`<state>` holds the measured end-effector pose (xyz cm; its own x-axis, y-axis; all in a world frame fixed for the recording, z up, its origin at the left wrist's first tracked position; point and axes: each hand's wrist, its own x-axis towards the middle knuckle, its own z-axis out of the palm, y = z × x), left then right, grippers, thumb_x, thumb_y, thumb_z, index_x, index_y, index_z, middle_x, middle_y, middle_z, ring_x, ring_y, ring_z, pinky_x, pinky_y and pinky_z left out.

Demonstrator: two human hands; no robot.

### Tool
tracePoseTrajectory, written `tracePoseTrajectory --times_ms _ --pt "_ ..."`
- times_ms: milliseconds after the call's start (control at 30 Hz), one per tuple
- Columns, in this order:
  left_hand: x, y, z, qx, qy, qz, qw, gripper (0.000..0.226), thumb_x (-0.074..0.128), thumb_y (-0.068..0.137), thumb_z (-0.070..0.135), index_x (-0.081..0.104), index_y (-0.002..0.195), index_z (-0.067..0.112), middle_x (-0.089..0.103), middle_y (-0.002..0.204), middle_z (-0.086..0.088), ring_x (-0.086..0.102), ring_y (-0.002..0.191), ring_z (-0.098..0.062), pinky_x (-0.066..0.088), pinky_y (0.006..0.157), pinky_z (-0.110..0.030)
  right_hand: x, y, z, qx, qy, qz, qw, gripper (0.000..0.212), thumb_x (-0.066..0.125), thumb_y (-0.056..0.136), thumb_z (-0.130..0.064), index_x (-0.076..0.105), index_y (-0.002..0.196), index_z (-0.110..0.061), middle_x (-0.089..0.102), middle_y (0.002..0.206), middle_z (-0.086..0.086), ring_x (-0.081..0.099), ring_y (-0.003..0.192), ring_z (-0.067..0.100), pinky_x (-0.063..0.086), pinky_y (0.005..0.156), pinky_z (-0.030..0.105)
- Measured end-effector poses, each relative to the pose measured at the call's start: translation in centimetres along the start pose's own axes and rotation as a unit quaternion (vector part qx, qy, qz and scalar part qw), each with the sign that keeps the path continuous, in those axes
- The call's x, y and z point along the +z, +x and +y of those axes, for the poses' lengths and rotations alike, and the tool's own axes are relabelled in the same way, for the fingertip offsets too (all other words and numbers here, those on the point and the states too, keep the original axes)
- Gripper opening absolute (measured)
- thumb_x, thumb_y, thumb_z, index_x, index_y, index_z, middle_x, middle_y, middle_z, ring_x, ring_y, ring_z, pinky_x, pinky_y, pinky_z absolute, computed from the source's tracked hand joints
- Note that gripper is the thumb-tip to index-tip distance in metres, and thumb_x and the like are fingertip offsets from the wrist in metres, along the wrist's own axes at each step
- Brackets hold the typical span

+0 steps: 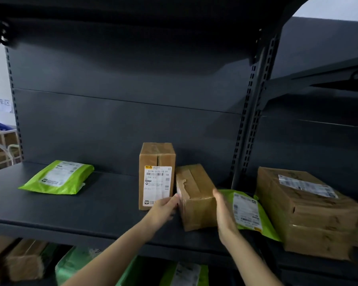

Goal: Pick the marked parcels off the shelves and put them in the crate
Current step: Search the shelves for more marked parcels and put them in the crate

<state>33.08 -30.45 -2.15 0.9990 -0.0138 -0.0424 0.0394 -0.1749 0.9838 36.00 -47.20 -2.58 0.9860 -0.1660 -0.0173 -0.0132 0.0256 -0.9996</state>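
Left hand (165,209): nearest the camera with its forearm; fingers bent against the left face of the small box (196,198), gripping it there.
Right hand (223,213): flat on the box's right side, fingers straight, pressing inward and not wrapped round it.
Small box: brown cardboard, taped, lying on the shelf (91,205) at a slant, held between both hands; its underside looks to be on the shelf or barely off it.
Upright box (156,174): stands just beside the small box on the left, white label facing out, very near the left hand's fingers.
Green mailer (248,213): lies just right of the small box, behind the right hand.
Large box (306,209): further right, on the next bay.
Second green mailer (58,177): well apart on the left of the shelf.
Crate: not in view.
Step in hand: probably taking the small box off the shelf, if it is a marked one; any mark is too blurred to read.
How to do it well: squeeze evenly from both sides, lift straight up before drawing it back, and keep the left knuckles from tipping the upright box. Get a thumb or fingers under the base once it clears the shelf edge, since a flat-palm squeeze may slip.
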Motion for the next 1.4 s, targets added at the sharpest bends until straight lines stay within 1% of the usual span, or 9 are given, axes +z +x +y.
tracePoseTrajectory --times_ms 133,200,333,567,667,800,967,1133,1400 --pt "1.5 0.3 0.7 0.025 -0.044 -0.01 0.999 0.05 0.04 0.097 0.042 0.034 0.144 0.027 0.042 0.146 0.0 0.038 0.135 -0.021 0.032 0.114 -0.04 -1.3 -0.1 1.2 0.01 0.109 -0.053 0.993 0.018 0.049 0.092 -0.033 0.059 0.107 -0.032 0.063 0.12 0.0 0.057 0.111 0.016 0.043 0.1 0.04" --pt "1.8 0.3 0.8 0.046 -0.058 -0.002 0.997 0.048 0.041 0.097 0.04 0.032 0.144 0.034 0.037 0.149 0.001 0.035 0.136 -0.02 0.03 0.115 -0.043 -2.1 0.0 1.0 -0.005 0.166 -0.075 0.983 0.03 0.044 0.095 -0.018 0.053 0.12 -0.031 0.063 0.113 -0.001 0.058 0.107 0.015 0.046 0.09 0.034" --pt "2.0 0.0 0.7 0.043 -0.102 -0.02 0.994 0.06 0.056 0.091 0.038 0.024 0.141 0.048 0.035 0.138 0.009 0.039 0.123 -0.017 0.04 0.105 -0.046 -3.2 -0.8 1.0 -0.036 0.19 -0.098 0.976 0.049 0.037 0.094 0.001 0.047 0.132 -0.027 0.059 0.122 0.002 0.056 0.115 0.021 0.045 0.096 0.037" --pt "2.4 -0.3 0.5 0.057 -0.086 0.004 0.995 0.058 0.076 0.074 0.017 0.047 0.124 0.018 0.064 0.109 0.005 0.06 0.101 -0.008 0.05 0.07 -0.02 -3.8 -1.3 0.7 -0.176 -0.175 -0.01 0.969 0.045 0.048 0.092 0.002 0.051 0.133 -0.016 0.055 0.133 0.003 0.047 0.123 0.013 0.037 0.108 0.03" --pt "2.4 -0.7 0.5 0.049 -0.104 0.01 0.993 0.056 0.075 0.076 0.017 0.043 0.121 0.025 0.061 0.109 0.003 0.059 0.101 -0.013 0.049 0.074 -0.022 -4.2 -1.2 0.5 -0.182 -0.227 -0.007 0.957 0.042 0.047 0.091 0.004 0.054 0.13 -0.011 0.058 0.131 0.005 0.05 0.121 0.016 0.039 0.105 0.025" --pt "2.3 -0.7 0.5 0.034 -0.149 -0.015 0.988 0.061 0.074 0.075 0.015 0.041 0.126 0.022 0.061 0.116 -0.009 0.063 0.104 -0.028 0.054 0.087 -0.044 -5.1 -1.4 1.0 -0.198 -0.266 -0.032 0.943 0.04 0.045 0.092 0.004 0.058 0.126 -0.012 0.06 0.12 -0.001 0.047 0.106 0.003 0.031 0.08 -0.006" --pt "2.7 -0.1 0.4 0.018 -0.15 -0.015 0.988 0.086 0.078 0.063 0.029 0.031 0.135 0.024 0.06 0.118 -0.008 0.061 0.105 -0.026 0.046 0.099 -0.048 -6.8 -0.5 1.2 -0.231 -0.386 -0.012 0.893 0.04 0.047 0.094 -0.008 0.051 0.134 -0.013 0.054 0.133 0.005 0.047 0.125 0.018 0.038 0.106 0.029" --pt "2.5 0.7 0.6 -0.01 -0.169 0.03 0.985 0.09 0.073 0.073 0.04 0.023 0.147 0.03 0.052 0.13 -0.007 0.056 0.099 -0.02 0.048 0.084 -0.04 -10.6 0.7 1.6 -0.176 -0.549 0.02 0.817 0.047 0.041 0.098 -0.031 0.04 0.141 -0.014 0.043 0.144 0.008 0.04 0.13 0.024 0.034 0.105 0.028" --pt "0.8 1.2 0.8 -0.022 -0.165 0.062 0.984 0.084 0.073 0.076 0.037 0.027 0.146 0.029 0.05 0.135 -0.01 0.052 0.115 -0.03 0.044 0.101 -0.05 -8.7 -0.6 4.1 -0.163 -0.566 -0.103 0.801 0.05 0.037 0.098 -0.043 0.035 0.144 -0.024 0.014 0.158 0.005 0.017 0.144 0.018 0.02 0.113 0.026"
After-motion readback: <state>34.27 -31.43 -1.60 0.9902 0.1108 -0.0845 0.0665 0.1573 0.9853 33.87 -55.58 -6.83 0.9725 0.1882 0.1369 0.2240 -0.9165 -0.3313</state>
